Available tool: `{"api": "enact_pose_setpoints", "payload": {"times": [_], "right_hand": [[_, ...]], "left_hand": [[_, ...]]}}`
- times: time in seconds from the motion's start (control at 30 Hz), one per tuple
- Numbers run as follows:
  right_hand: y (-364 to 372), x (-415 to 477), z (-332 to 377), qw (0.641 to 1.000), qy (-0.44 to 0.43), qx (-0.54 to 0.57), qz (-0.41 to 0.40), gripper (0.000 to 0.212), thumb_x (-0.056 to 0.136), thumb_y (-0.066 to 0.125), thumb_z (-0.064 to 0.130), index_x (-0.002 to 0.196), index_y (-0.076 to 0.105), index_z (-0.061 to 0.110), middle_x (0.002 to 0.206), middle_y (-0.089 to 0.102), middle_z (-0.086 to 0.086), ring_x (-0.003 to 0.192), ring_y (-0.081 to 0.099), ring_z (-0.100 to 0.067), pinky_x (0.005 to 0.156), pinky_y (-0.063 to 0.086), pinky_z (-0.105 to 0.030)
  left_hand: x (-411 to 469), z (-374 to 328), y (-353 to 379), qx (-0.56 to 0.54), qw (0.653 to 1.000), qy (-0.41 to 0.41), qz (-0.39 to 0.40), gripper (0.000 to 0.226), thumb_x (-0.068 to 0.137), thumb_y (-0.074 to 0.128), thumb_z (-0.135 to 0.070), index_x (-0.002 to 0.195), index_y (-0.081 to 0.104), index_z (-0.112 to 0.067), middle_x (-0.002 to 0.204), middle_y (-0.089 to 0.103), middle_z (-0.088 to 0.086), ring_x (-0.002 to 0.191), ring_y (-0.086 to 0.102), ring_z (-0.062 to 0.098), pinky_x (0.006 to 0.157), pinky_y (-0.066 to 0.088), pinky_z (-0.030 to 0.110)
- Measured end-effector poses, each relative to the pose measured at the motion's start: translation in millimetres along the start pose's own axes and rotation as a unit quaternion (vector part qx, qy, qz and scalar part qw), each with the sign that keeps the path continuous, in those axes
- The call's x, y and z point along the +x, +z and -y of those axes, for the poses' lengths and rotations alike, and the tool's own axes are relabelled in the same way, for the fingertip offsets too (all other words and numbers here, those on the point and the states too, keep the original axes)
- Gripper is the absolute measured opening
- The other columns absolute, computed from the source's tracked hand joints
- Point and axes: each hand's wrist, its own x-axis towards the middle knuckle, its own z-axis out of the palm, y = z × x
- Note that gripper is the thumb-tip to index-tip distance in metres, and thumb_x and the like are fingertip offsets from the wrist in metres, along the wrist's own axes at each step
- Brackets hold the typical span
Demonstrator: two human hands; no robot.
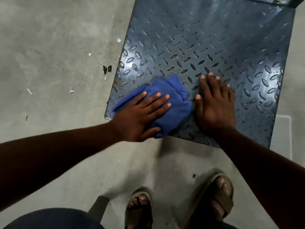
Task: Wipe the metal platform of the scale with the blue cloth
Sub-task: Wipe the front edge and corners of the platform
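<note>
From the head camera, the far side of the platform is cut off by the top of the picture. A bit of a metal bar with a bolt shows in the top right corner, and the rest of it is out of view. The right arm hides part of the near edge of the platform. The left hand covers a good part of the cloth, so the whole shape of the cloth cannot be seen. At the bottom, two feet in sandals stand on the floor, and they look blurry. A dark shape fills the bottom left corner, and a small grey thing is beside it. What these two are is hard to tell.

The blue cloth is bunched up and lies on the near left part of the platform, close to the corner. The platform is dark metal with little raised bumps all over it.

The left hand lies flat on top of the cloth. Its fingers are straight and a little spread, and they press down on the cloth. The thumb lies along the near edge of the cloth.

The right hand lies flat on the bare metal, just beside the cloth. Its fingers are straight and close together. Its thumb sticks out to the side, and the tip is right at the edge of the cloth. This hand holds nothing.

Small white scraps and some dark bits lie on the floor to the left of the platform.
</note>
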Motion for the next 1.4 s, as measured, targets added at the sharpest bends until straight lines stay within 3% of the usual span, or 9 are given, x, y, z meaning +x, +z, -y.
{"api": "enact_pose_setpoints", "payload": {"times": [0.23,0.33,0.53,0.7,0.87,0.97,1.07,1.2,1.4], "right_hand": [[0.7,-2.5,0.7,1.0,-0.001,-0.002,-0.005,0.058,0.11,0.03,0.041,0.164,0.025,0.019,0.17,0.024,-0.008,0.157,0.021,-0.03,0.128,0.014,-0.052],[0.8,-1.4,0.0,1.0,0.001,-0.004,-0.01,0.059,0.11,0.031,0.042,0.163,0.026,0.019,0.17,0.025,-0.008,0.157,0.022,-0.029,0.128,0.014,-0.051],[4.6,0.0,-2.3,1.0,-0.006,-0.005,-0.03,0.058,0.107,0.036,0.039,0.161,0.034,0.017,0.167,0.032,-0.009,0.154,0.03,-0.031,0.124,0.019,-0.05],[6.4,0.2,-7.6,1.0,-0.017,0.001,-0.023,0.068,0.098,0.057,0.037,0.159,0.036,0.014,0.165,0.036,-0.012,0.151,0.035,-0.034,0.121,0.024,-0.051],[4.0,1.3,-5.6,1.0,-0.011,0.005,-0.008,0.062,0.104,0.051,0.035,0.161,0.034,0.016,0.168,0.031,-0.01,0.154,0.028,-0.031,0.124,0.02,-0.051],[3.0,0.9,-3.0,1.0,0.001,0.009,-0.005,0.058,0.106,0.035,0.038,0.161,0.034,0.017,0.168,0.03,-0.009,0.155,0.027,-0.029,0.125,0.017,-0.05],[2.3,-0.8,-1.6,1.0,0.001,0.007,-0.005,0.058,0.107,0.035,0.038,0.161,0.034,0.017,0.168,0.03,-0.009,0.155,0.027,-0.029,0.125,0.016,-0.05],[4.4,-0.2,-4.0,1.0,0.0,-0.007,0.0,0.059,0.108,0.033,0.039,0.163,0.029,0.019,0.17,0.026,-0.008,0.156,0.024,-0.03,0.126,0.016,-0.051],[-1.4,3.7,-2.6,0.999,-0.012,-0.029,0.042,0.063,0.105,0.029,0.042,0.163,0.025,0.016,0.17,0.023,-0.012,0.153,0.027,-0.038,0.121,0.023,-0.058]], "left_hand": [[-37.5,75.9,-16.5,0.042,0.999,-0.016,0.014,0.091,0.097,0.047,-0.059,0.17,0.026,-0.011,0.178,0.02,0.013,0.165,0.017,0.034,0.131,0.018,0.061],[-30.8,53.3,-12.7,0.055,0.998,-0.034,0.006,0.093,0.096,0.049,-0.062,0.17,0.027,-0.01,0.178,0.02,0.015,0.165,0.018,0.037,0.131,0.018,0.061],[16.9,-14.3,-2.0,0.03,0.995,0.086,0.038,0.101,0.094,0.057,-0.067,0.171,0.023,-0.012,0.179,0.014,0.016,0.166,0.011,0.037,0.131,0.014,0.062],[47.8,-39.6,0.6,-0.015,0.996,0.082,0.035,0.109,0.086,0.063,-0.072,0.17,0.027,-0.011,0.178,0.02,0.015,0.167,0.011,0.033,0.131,0.012,0.062],[46.4,-16.2,-29.3,-0.237,0.971,-0.039,0.001,0.092,0.098,0.057,-0.07,0.169,0.031,-0.017,0.181,0.011,0.008,0.167,0.011,0.024,0.134,0.015,0.052],[30.7,26.3,-29.7,-0.167,0.969,-0.157,-0.095,0.068,0.11,0.044,-0.052,0.167,0.036,-0.017,0.179,0.017,0.013,0.165,0.019,0.03,0.133,0.02,0.05],[15.8,48.3,-17.0,-0.084,0.962,-0.247,-0.076,0.066,0.112,0.036,-0.052,0.168,0.035,-0.018,0.179,0.019,0.011,0.165,0.02,0.03,0.133,0.018,0.054],[16.8,44.7,-15.4,-0.062,0.964,-0.254,-0.05,0.072,0.11,0.033,-0.062,0.171,0.026,-0.025,0.18,0.016,0.005,0.166,0.014,0.024,0.134,0.006,0.044],[15.4,40.8,-24.1,-0.049,0.952,-0.297,-0.052,0.078,0.106,0.038,-0.069,0.171,0.027,-0.027,0.179,0.018,0.008,0.165,0.018,0.028,0.134,0.013,0.049]]}}
